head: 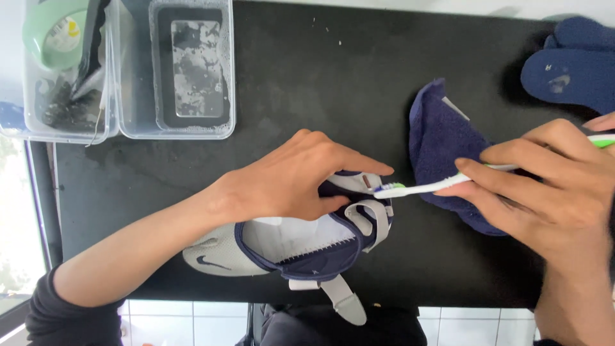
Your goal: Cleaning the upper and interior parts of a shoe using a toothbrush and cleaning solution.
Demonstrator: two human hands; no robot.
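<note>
A grey and navy shoe (288, 247) with loose grey straps lies on its side on the black table (320, 77). My left hand (298, 179) presses down on the shoe's upper part and holds it still. My right hand (544, 186) grips a white and green toothbrush (435, 186), its bristle head touching the shoe by the strap near my left fingertips. A dark blue cloth (442, 138) lies under the toothbrush and my right hand.
Two clear plastic tubs stand at the back left: one (192, 70) holds soapy water, the other (64, 70) holds a green roll and dark items. A dark blue insole (570, 70) lies at the back right. White tiles show beyond the table's near edge.
</note>
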